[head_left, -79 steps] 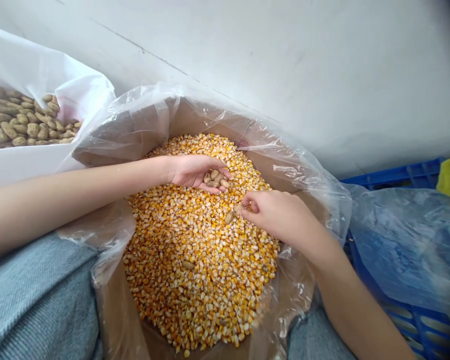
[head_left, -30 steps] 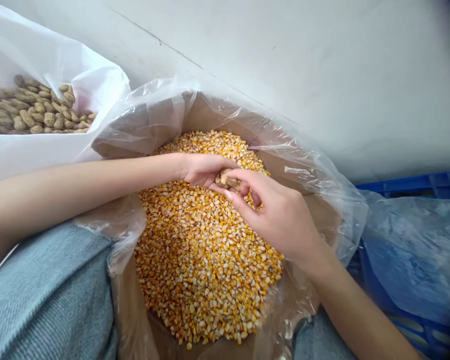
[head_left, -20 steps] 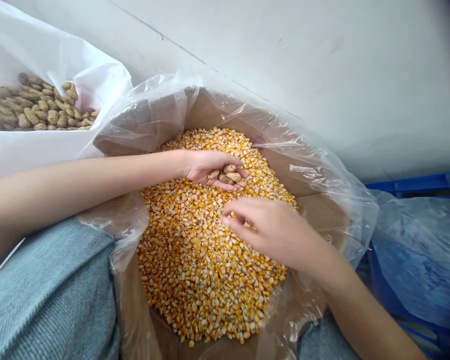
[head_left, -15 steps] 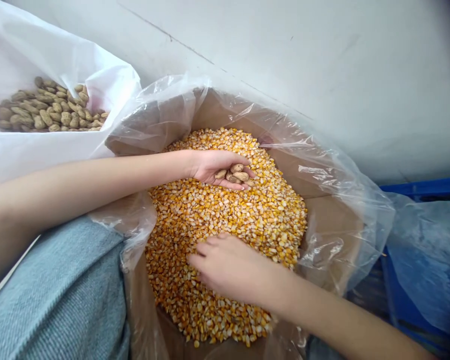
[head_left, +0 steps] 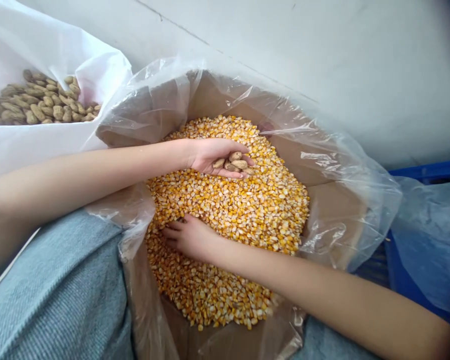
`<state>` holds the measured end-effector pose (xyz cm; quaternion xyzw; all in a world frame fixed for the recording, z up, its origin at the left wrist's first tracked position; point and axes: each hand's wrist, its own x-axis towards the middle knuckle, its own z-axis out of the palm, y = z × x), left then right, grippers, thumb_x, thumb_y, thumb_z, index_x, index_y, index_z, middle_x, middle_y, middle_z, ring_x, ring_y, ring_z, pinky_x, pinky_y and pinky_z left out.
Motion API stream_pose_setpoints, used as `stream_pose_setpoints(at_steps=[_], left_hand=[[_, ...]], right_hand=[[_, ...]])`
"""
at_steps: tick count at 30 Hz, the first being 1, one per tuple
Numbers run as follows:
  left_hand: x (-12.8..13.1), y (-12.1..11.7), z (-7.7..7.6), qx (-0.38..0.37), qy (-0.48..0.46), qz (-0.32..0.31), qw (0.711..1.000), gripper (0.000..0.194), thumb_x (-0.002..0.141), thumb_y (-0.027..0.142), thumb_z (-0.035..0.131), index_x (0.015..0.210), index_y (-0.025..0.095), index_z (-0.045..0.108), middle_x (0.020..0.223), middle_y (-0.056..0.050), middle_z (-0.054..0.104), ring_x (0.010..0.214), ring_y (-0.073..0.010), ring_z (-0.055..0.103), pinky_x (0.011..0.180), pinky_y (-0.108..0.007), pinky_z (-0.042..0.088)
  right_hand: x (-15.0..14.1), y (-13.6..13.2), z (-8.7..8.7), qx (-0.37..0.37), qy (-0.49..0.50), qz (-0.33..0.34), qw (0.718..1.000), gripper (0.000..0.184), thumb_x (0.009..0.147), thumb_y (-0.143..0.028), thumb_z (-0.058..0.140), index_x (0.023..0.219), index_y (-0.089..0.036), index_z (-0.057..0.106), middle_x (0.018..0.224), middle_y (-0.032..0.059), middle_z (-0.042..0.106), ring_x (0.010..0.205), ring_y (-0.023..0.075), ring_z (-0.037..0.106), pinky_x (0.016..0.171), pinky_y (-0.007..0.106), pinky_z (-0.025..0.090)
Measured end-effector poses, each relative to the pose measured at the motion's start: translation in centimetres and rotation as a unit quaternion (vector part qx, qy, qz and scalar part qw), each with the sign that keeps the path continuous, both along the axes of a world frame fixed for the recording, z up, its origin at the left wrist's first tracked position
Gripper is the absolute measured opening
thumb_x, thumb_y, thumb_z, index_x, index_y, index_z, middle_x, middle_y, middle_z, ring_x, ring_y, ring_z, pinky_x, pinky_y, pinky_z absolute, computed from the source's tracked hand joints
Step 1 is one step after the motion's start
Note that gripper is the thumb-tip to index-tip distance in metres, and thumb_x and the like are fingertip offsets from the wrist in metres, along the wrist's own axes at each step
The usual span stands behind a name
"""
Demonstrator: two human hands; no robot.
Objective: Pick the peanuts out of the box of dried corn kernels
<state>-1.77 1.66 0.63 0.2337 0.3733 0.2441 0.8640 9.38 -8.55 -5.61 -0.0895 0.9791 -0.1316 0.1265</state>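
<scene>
Several unshelled peanuts rest in my left hand, its palm turned up and fingers cupped around them over the corn. Below it, my right hand faces down with fingers spread apart, reaching into the loose corn kernels. Its fingertips are partly sunk among the yellow and white kernels, and a small brownish thing by them is too hidden to make out. The kernels lie in a cardboard box lined with a clear plastic bag.
At the upper left, a white sack holds a heap of peanuts. A pale wall stands behind the box. Blue crates with plastic over them are at the right. My jeans-covered leg presses near the box's left side.
My right hand has moved left and away from me, its fingers reaching into the corn. My left hand still holds the peanuts in nearly the same place. The view has shifted slightly.
</scene>
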Motion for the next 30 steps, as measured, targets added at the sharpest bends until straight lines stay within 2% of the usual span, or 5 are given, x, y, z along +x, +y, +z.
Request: stream_pose_setpoints(at_steps=[5,10,21,25,30], left_hand=[[-0.1,-0.1,0.3,0.006,0.009,0.009,1.0,0.04,0.081,0.024,0.037,0.116,0.006,0.043,0.069,-0.005,0.058,0.065,-0.0075,0.055,0.065,-0.016,0.045],[-0.2,-0.1,0.8,0.007,0.004,0.003,1.0,0.039,0.081,0.025,0.036,0.115,0.007,0.043,0.068,-0.005,0.058,0.062,-0.0068,0.055,0.061,-0.015,0.045],[-0.4,0.2,0.7,0.005,-0.009,0.023,1.0,0.038,0.082,0.024,0.035,0.114,0.006,0.043,0.071,-0.005,0.058,0.063,-0.0067,0.056,0.066,-0.016,0.046],[-0.3,0.3,0.7,0.002,0.007,0.026,1.0,0.037,0.081,0.024,0.037,0.113,0.007,0.044,0.069,-0.004,0.057,0.064,-0.0071,0.056,0.062,-0.014,0.046],[-0.3,0.4,0.5,0.012,0.01,0.024,1.0,0.031,0.08,0.023,0.038,0.105,0.009,0.05,0.068,-0.004,0.057,0.066,-0.0072,0.056,0.061,-0.014,0.046]], right_hand=[[-0.1,4.1,2.7,0.001,-0.026,0.002,1.0,0.016,0.076,-0.018,0.041,0.071,-0.017,0.057,0.086,0.0019,0.052,0.086,0.0156,0.039,0.063,0.029,0.029],[0.6,7.6,6.9,0.039,-0.124,-0.144,0.981,0.019,0.072,-0.017,0.041,0.072,-0.019,0.06,0.081,0.0027,0.054,0.083,0.0157,0.044,0.065,0.028,0.03],[6.6,10.3,12.1,0.175,-0.309,-0.43,0.83,0.026,0.075,-0.029,0.037,0.088,-0.029,0.059,0.093,0.0042,0.054,0.087,0.0236,0.046,0.069,0.042,0.035],[5.1,6.7,11.8,0.196,-0.142,-0.36,0.901,0.027,0.078,-0.028,0.036,0.094,-0.023,0.057,0.099,0.0085,0.049,0.099,0.0269,0.037,0.08,0.051,0.026],[1.8,0.4,7.6,0.069,-0.09,-0.131,0.985,0.027,0.078,-0.025,0.039,0.101,-0.021,0.052,0.109,0.0059,0.044,0.108,0.0259,0.03,0.091,0.054,0.016]])
